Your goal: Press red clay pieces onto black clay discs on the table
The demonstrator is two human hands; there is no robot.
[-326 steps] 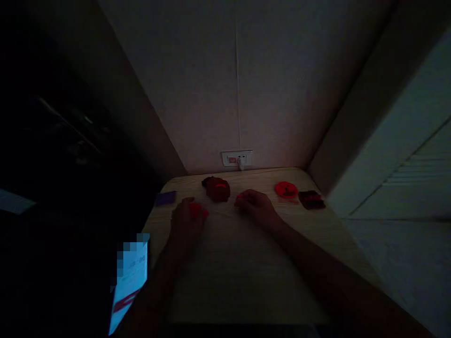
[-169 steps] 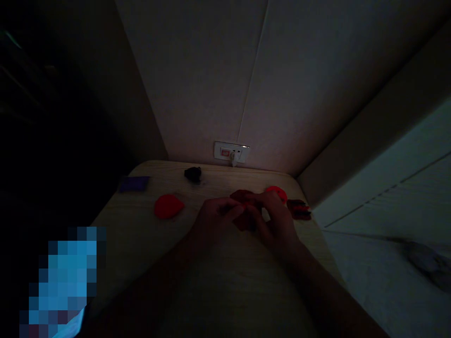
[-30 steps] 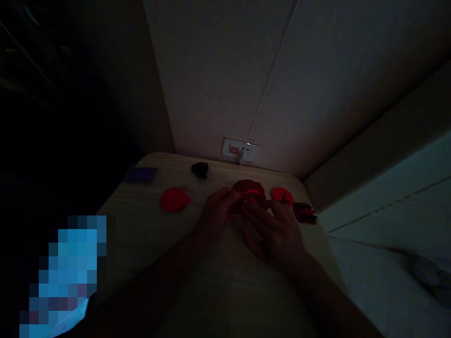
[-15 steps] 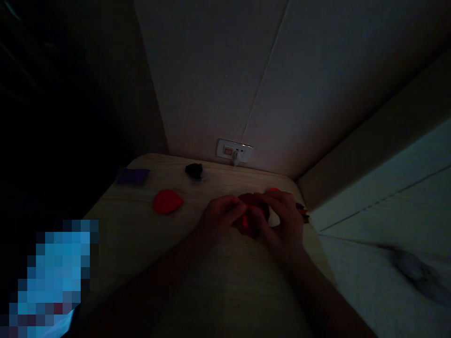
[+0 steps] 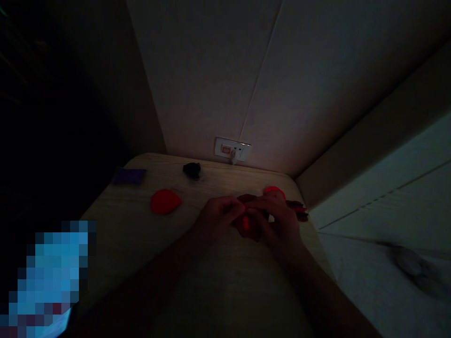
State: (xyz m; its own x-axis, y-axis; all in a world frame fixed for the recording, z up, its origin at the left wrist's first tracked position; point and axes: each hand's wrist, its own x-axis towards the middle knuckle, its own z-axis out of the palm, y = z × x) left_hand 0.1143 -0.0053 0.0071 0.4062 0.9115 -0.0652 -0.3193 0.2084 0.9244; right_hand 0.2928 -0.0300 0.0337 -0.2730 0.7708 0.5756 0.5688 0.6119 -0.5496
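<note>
Low light blurs the detail here. A dark red object (image 5: pixel 248 230) with a bright red patch is between my two hands, above the table; I cannot make out its kind. My left hand (image 5: pixel 215 217) pinches its left side, thumb against fingers. On the other side my right hand (image 5: pixel 282 219) is closed on it, with thumb and fingertips close to the left hand's. Behind the right hand lies a bright red round piece (image 5: pixel 275 190), partly covered. Several dark and red strips (image 5: pixel 300 211) rest just right of that hand.
The wooden table (image 5: pixel 197 277) holds a flat red teardrop-shaped piece (image 5: pixel 165 202), a small black crumpled thing (image 5: pixel 192 170) and a purple packet (image 5: pixel 129 176). A wall socket (image 5: pixel 232 149) with a plug sits behind. At the lower left is a pixelated bright blue area (image 5: pixel 52 272).
My right hand's fingers have drawn in toward the left hand on the dark red object. More of the red round piece and the strips behind the right hand now shows.
</note>
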